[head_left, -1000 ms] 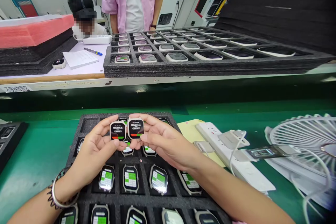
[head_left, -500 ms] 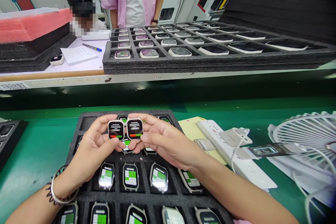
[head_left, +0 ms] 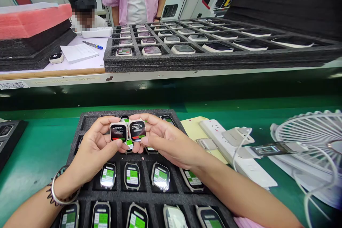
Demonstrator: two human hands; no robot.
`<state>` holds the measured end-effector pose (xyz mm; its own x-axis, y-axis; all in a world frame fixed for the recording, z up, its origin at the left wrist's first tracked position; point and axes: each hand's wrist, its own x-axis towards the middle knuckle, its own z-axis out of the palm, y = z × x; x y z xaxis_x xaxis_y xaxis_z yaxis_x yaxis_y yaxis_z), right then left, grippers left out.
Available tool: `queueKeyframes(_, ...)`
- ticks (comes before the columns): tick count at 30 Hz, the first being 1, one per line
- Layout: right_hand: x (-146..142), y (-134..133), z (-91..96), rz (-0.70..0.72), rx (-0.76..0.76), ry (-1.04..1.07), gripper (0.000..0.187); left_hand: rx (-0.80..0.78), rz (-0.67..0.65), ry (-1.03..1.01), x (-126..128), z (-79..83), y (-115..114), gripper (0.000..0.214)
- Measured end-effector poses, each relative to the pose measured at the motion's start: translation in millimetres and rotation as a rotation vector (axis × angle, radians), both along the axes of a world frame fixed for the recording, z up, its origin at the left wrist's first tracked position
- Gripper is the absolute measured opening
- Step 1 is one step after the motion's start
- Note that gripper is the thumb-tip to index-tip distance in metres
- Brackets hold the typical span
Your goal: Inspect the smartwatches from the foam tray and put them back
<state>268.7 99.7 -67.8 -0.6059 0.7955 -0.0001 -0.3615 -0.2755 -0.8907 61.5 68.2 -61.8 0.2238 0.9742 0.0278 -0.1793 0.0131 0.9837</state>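
Two smartwatch bodies without straps are held side by side above a black foam tray (head_left: 117, 196). My left hand (head_left: 98, 142) is closed on the left smartwatch (head_left: 118, 132), thumb at its lower edge. Fingers of my right hand (head_left: 162, 139) grip the right smartwatch (head_left: 137, 130), its thumb at the lower right corner. Both screens are lit, with white text and a red and green bar. Beneath my hands, several more watches, such as this one with a green and white screen (head_left: 132, 176), sit in the tray's compartments. My forearms hide part of the tray.
A white power strip (head_left: 237, 156) with chargers and cables lies to the right, near a white fan (head_left: 315, 146). On the raised shelf stand a larger foam tray of watches (head_left: 171, 65), a notepad (head_left: 80, 54) and a pen (head_left: 92, 45). Two people are behind it.
The right smartwatch has tilted slightly in my right hand, and my right thumb has shifted a little left along its lower edge. The camera view has moved slightly.
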Motion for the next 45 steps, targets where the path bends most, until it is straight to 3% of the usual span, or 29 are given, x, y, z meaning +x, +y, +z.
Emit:
queueKeyframes(11,0,2,-0.4,-0.017,0.029,-0.111,0.034,-0.102,-0.01,-0.004,1,1.7,-6,0.028)
queueKeyframes(21,2,2,-3.7,-0.015,0.05,-0.138,0.038,-0.1,-0.049,-0.042,-1,3.9,-4,0.026)
queueKeyframes(35,-6,11,-5.6,-0.048,0.027,-0.025,0.04,-0.087,0.065,-0.033,0,9.1,8,0.036)
queueKeyframes(39,-9,23,18.7,-0.081,0.079,0.028,0.041,0.046,0.076,-0.058,0,29.9,18,0.043)
queueKeyframes(45,-16,48,94.7,-0.18,0.401,0.04,0.02,0.412,0.097,-0.018,3,89.2,45,0.053)
